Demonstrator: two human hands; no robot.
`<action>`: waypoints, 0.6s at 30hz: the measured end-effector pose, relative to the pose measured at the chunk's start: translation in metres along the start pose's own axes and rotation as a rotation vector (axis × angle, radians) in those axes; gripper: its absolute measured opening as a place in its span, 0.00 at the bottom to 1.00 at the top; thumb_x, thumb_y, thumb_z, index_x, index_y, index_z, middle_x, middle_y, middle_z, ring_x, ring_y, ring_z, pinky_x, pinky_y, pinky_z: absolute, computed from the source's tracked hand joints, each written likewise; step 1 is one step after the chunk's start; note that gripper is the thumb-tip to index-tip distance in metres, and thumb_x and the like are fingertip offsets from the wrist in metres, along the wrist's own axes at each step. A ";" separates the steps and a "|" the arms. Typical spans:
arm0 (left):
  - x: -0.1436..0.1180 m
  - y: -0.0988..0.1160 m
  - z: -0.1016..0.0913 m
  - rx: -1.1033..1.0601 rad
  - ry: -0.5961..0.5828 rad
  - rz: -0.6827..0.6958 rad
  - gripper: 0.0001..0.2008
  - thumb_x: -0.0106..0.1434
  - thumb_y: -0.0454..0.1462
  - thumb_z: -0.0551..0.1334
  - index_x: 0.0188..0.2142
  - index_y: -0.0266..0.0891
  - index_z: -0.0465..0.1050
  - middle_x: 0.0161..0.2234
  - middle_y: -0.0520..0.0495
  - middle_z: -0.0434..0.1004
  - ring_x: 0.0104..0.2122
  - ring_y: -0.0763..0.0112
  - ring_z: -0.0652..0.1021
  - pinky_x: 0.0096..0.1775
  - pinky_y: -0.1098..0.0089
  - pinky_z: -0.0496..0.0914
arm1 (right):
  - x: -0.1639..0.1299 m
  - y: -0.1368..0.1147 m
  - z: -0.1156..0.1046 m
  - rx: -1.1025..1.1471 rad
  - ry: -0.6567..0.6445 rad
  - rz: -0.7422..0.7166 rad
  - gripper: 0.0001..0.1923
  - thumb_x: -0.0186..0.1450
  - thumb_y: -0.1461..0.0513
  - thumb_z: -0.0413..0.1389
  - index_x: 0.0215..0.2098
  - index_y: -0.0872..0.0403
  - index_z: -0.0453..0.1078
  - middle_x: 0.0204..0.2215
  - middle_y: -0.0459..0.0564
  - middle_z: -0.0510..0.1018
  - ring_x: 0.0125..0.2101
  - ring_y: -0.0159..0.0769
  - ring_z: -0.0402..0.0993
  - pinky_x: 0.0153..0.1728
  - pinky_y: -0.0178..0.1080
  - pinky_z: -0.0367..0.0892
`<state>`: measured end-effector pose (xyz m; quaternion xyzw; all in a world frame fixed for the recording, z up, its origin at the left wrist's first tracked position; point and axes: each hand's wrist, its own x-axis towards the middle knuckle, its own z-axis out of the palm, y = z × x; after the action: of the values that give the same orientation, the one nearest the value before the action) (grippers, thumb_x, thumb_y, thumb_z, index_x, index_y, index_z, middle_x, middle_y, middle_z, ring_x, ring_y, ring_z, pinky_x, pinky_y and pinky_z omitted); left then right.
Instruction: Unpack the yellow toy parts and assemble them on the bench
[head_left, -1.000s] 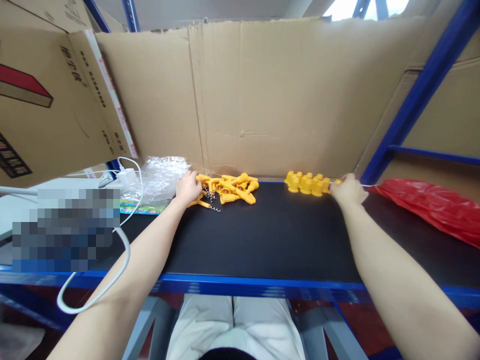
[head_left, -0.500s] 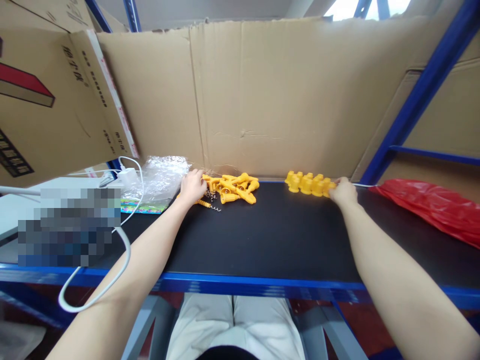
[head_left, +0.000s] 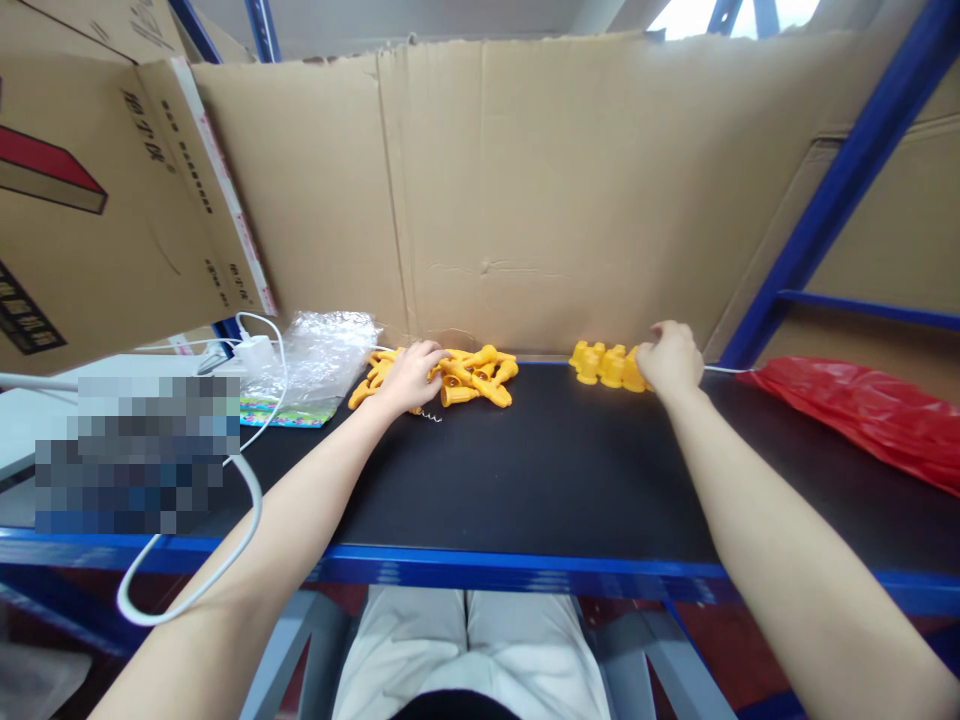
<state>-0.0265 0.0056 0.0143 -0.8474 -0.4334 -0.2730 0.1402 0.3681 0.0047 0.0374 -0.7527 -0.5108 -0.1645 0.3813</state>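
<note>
Flanking two hands (head_left: 411, 375), two yellow heaps (head_left: 480, 375)

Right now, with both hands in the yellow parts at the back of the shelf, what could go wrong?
The left hand lies on a loose heap of yellow plastic parts with small metal springs at its near edge; a spring could roll away unnoticed. The right hand presses against the upright yellow pieces; a nudge may topple them. The white charger cable loops beside the left forearm and might snag.
</note>
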 end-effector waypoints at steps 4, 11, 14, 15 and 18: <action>-0.002 0.010 0.006 -0.015 -0.184 0.022 0.28 0.55 0.28 0.52 0.55 0.46 0.63 0.57 0.43 0.62 0.56 0.57 0.63 0.52 0.54 0.61 | -0.012 -0.034 -0.003 0.096 0.027 -0.195 0.16 0.57 0.66 0.47 0.42 0.55 0.69 0.43 0.58 0.72 0.39 0.45 0.70 0.37 0.43 0.62; 0.001 0.019 0.008 -0.013 -0.216 0.043 0.25 0.51 0.25 0.51 0.47 0.41 0.68 0.47 0.42 0.69 0.50 0.57 0.68 0.48 0.57 0.65 | -0.045 -0.075 0.001 0.199 -0.245 -0.714 0.14 0.58 0.68 0.46 0.36 0.54 0.71 0.37 0.52 0.77 0.37 0.39 0.73 0.40 0.40 0.66; 0.001 0.020 0.012 -0.034 -0.215 0.059 0.21 0.51 0.25 0.52 0.42 0.40 0.69 0.41 0.43 0.69 0.44 0.59 0.70 0.45 0.60 0.66 | -0.055 -0.083 0.002 0.220 -0.327 -0.853 0.13 0.59 0.68 0.46 0.34 0.53 0.72 0.35 0.50 0.78 0.35 0.37 0.74 0.39 0.40 0.67; 0.001 0.020 0.013 -0.041 -0.207 0.059 0.19 0.50 0.25 0.52 0.40 0.40 0.70 0.39 0.43 0.69 0.43 0.60 0.70 0.44 0.61 0.67 | -0.057 -0.085 0.003 0.220 -0.337 -0.874 0.13 0.59 0.68 0.46 0.34 0.53 0.72 0.35 0.50 0.78 0.35 0.38 0.74 0.38 0.41 0.67; 0.001 0.022 0.011 -0.047 -0.152 0.049 0.14 0.50 0.24 0.52 0.34 0.38 0.68 0.35 0.44 0.67 0.39 0.62 0.70 0.42 0.63 0.67 | -0.060 -0.088 0.003 0.207 -0.357 -0.902 0.13 0.59 0.68 0.46 0.34 0.54 0.72 0.36 0.51 0.78 0.35 0.39 0.74 0.38 0.41 0.67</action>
<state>-0.0045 -0.0012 0.0063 -0.8790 -0.4155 -0.2143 0.0935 0.2635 -0.0159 0.0329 -0.4313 -0.8566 -0.1302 0.2515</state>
